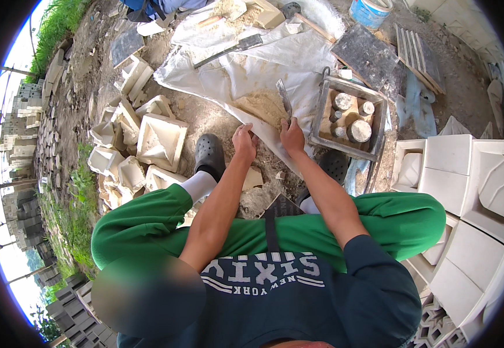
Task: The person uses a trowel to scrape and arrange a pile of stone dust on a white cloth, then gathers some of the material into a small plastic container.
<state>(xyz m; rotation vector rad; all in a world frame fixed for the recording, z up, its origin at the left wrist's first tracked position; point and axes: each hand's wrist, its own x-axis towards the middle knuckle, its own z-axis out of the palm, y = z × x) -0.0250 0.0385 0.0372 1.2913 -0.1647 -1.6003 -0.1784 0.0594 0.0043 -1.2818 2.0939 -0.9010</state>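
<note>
Tan powder (259,107) lies in a loose heap on a creased white sheet (217,81), just above the centre of the view. Taking that heap as the clock's middle, with twelve at the top, a trowel (284,100) stands at about two o'clock, its narrow grey blade smudged pale and tilted up toward eleven. The right hand (292,138), between four and five o'clock, has its fingers closed around the trowel's lower end. The left hand (244,142), at seven, has its fingers curled with little gap, at the sheet's near edge; whether they pinch it, I cannot tell. Farther out at three is a wooden frame (345,149) around round, pale-topped cylinders (359,131). Cream castings (162,141) crowd nine o'clock, pale blocks (475,258) are stacked at four, and a blue bucket (370,14) stands between one and two.
</note>
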